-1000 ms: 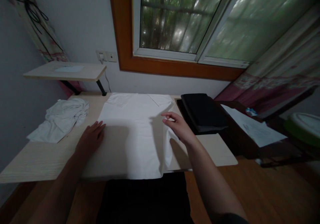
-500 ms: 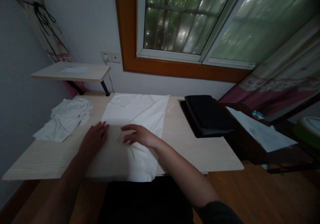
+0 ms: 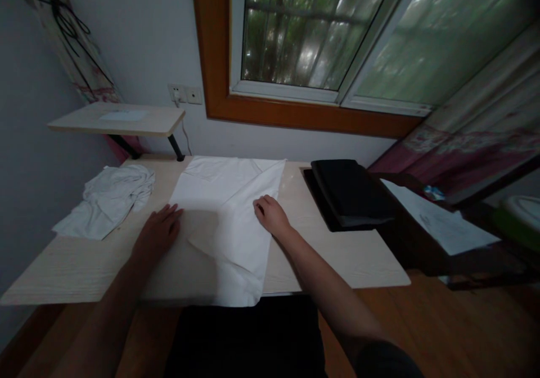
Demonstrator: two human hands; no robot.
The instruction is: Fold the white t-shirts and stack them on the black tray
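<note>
A white cloth [image 3: 240, 232], perhaps a garment, lies spread over the middle of the table, with diagonal creases and its near end at the front edge. My left hand [image 3: 159, 229] rests at the cloth's left side, palm down, fingers stretched out. Over the cloth's right edge is my right hand [image 3: 273, 216], its fingers curled inward; whether fabric is pinched in them is hidden. A second, crumpled white cloth [image 3: 107, 198] lies on the table to the left of my left hand.
A black folder-like item [image 3: 352, 192] lies on the wooden table [image 3: 337, 260] at the right. A small raised shelf [image 3: 122, 119] stands at the back left. Beyond the table's right edge, white paper [image 3: 439, 220] lies on a dark surface. A window [image 3: 312, 40] is behind.
My right hand has moved right, from above the middle of the cloth to its right edge, and its fingers have curled in. My left hand stays in place.
</note>
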